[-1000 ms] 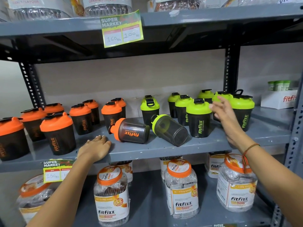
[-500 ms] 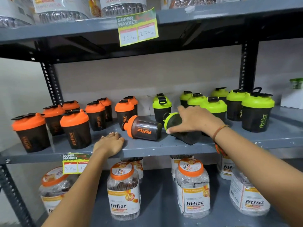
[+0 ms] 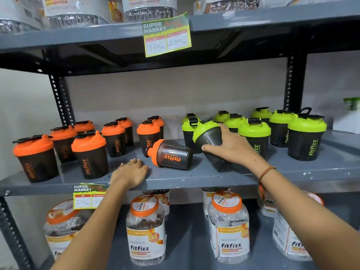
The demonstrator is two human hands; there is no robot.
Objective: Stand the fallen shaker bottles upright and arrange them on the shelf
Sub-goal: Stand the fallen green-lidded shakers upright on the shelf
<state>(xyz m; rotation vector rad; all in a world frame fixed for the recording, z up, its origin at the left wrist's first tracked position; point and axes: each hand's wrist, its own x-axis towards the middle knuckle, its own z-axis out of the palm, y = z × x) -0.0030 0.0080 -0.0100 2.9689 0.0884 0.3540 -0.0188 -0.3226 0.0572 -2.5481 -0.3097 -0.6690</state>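
A green-lidded shaker bottle [image 3: 206, 135] tilts up off the grey middle shelf [image 3: 194, 177], lid toward the upper left, base still low. My right hand [image 3: 231, 146] is shut around its dark body. An orange-lidded shaker bottle [image 3: 171, 154] lies on its side beside it, lid pointing left. My left hand [image 3: 130, 172] rests flat on the shelf's front edge, just left of that fallen bottle and not touching it. Several orange-lidded shakers [image 3: 89, 152] stand upright on the left, several green-lidded ones [image 3: 306, 136] on the right.
Price tags hang from the upper shelf edge [image 3: 167, 37] and the middle shelf edge [image 3: 88, 195]. Large fitfizz jars [image 3: 145, 228] fill the lower shelf. More jars sit on the top shelf. A white box [image 3: 348, 117] stands at far right. Black uprights [image 3: 61, 100] frame the shelf.
My right hand came from the upright green shakers to the fallen green-lidded bottle, closed on it, and has tipped its lid end upward. My left hand has stayed on the shelf edge.
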